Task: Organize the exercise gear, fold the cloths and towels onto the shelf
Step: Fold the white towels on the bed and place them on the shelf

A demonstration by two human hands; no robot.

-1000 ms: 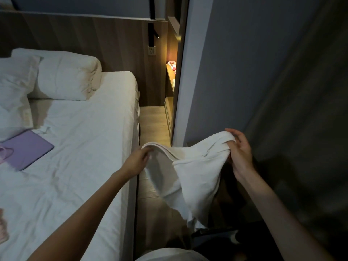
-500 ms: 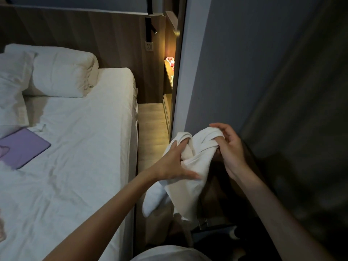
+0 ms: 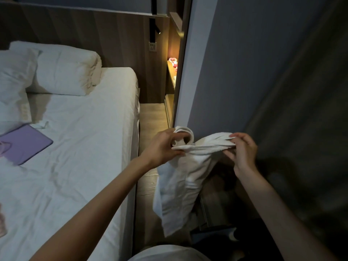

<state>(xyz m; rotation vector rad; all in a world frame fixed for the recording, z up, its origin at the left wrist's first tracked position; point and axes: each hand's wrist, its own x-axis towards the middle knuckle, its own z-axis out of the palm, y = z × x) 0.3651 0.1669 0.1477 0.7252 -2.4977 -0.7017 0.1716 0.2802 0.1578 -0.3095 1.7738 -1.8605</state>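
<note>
A white towel [image 3: 180, 181] hangs in the air over the floor strip between the bed and the wall. My left hand [image 3: 162, 147] grips its upper left end, where the cloth loops over the fingers. My right hand [image 3: 243, 149] pinches the upper right corner between thumb and fingertips. The top edge runs almost level between both hands, and the rest droops down in a doubled fold.
A bed with a white sheet [image 3: 75, 166] fills the left, with rolled bedding [image 3: 66, 72] and a purple flat case [image 3: 26, 144] on it. A lit wooden shelf niche [image 3: 172, 72] sits behind the grey wall [image 3: 244, 72]. Dark objects lie on the floor below the towel.
Both hands came together with the towel bunched, then drew apart a little. The towel now hangs doubled, with its top edge stretched between them. The camera shifted slightly.
</note>
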